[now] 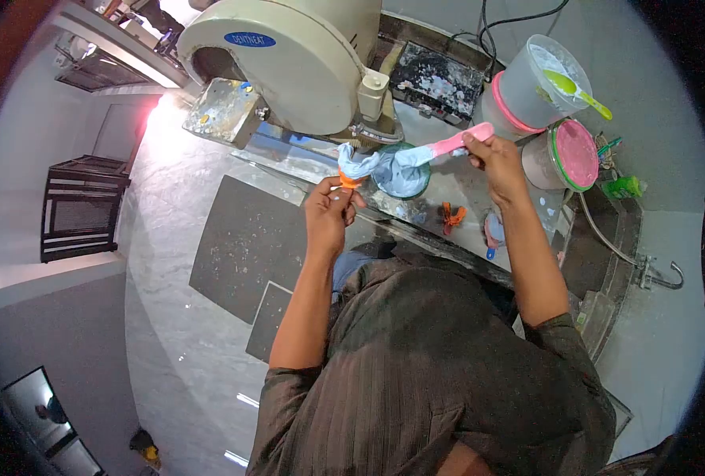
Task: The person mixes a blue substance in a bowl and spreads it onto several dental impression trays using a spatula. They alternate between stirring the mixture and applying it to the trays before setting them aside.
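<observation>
My left hand (327, 216) is closed on an orange dental impression tray (350, 182), which is heaped with pale blue paste (359, 165). In my right hand (498, 168) is a pink mixing spatula (457, 143), gripped by its handle, its blade thickly coated in the same paste. The blade reaches over a green mixing bowl (426, 184) on the counter, and pale blue material covers the bowl's inside. To the right of the bowl lies another small orange piece (451, 216), smeared and dark in places.
A cream machine labelled DENTNEAT (289, 67) stands at the back left. Behind the bowl sits a splattered black box (437, 82). A white tub (539, 83) holding a green scoop (566, 85) and a pink-lidded container (570, 159) stand right, near a sink tap (658, 272).
</observation>
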A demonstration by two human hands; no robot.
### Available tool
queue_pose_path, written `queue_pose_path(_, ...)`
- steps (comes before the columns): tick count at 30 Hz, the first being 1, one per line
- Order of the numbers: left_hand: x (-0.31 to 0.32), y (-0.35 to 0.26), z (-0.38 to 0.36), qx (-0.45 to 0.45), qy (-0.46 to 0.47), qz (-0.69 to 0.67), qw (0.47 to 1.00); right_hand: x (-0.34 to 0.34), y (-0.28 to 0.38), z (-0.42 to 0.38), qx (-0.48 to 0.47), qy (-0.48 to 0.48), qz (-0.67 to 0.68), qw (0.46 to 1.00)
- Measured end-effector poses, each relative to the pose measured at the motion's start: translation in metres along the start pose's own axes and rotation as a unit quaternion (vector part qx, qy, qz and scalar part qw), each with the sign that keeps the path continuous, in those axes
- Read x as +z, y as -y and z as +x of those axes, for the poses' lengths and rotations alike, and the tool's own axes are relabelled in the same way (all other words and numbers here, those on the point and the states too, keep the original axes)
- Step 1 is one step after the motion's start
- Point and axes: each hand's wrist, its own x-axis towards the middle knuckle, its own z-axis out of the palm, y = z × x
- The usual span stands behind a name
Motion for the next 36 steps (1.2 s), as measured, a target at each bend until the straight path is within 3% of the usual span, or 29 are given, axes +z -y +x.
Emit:
queue_pose_path(2, 0.012, 0.005, 0.000, 0.005, -0.001, -0.001, 1.000, 0.005, 0.031, -0.017, -0.032, 0.001, 0.029, 0.999)
queue_pose_path(4, 0.023, 0.008, -0.001, 0.017, 0.013, -0.001, 1.000, 0.015, 0.062, -0.039, -0.108, -0.020, -0.032, 0.993)
queue_pose_path(9, 0.051, 0.019, -0.002, 0.043, 0.056, -0.042, 0.997, 0.043, 0.091, -0.084, -0.189, -0.090, -0.074, 0.975)
queue_pose_path(11, 0.061, 0.020, -0.004, 0.064, 0.070, -0.042, 0.995, 0.049, 0.091, -0.093, -0.292, -0.110, -0.172, 0.934)
queue_pose_path(12, 0.063, 0.024, -0.004, 0.054, 0.087, -0.095, 0.990, 0.051, 0.091, -0.096, -0.293, -0.109, -0.175, 0.934)
queue_pose_path(16, 0.078, 0.032, 0.000, 0.084, 0.090, -0.121, 0.985, 0.061, 0.091, -0.104, -0.462, -0.107, -0.324, 0.819)
queue_pose_path(19, 0.082, 0.033, 0.000, 0.072, 0.086, -0.073, 0.991, 0.063, 0.084, -0.101, -0.500, -0.085, -0.361, 0.783)
queue_pose_path(21, 0.088, 0.037, 0.003, 0.139, 0.066, 0.001, 0.988, 0.065, 0.080, -0.100, -0.508, -0.085, -0.369, 0.773)
queue_pose_path(23, 0.092, 0.038, 0.004, 0.129, 0.065, -0.019, 0.989, 0.066, 0.079, -0.098, -0.524, -0.087, -0.381, 0.757)
queue_pose_path(31, 0.093, 0.038, 0.005, 0.074, 0.064, -0.013, 0.995, 0.068, 0.082, -0.096, -0.525, -0.089, -0.390, 0.751)
queue_pose_path(33, 0.089, 0.044, 0.007, 0.104, 0.062, 0.097, 0.988, 0.069, 0.083, -0.095, -0.526, -0.091, -0.387, 0.751)
queue_pose_path(36, 0.090, 0.045, 0.007, 0.102, 0.045, 0.097, 0.989, 0.072, 0.084, -0.092, -0.529, -0.090, -0.385, 0.751)
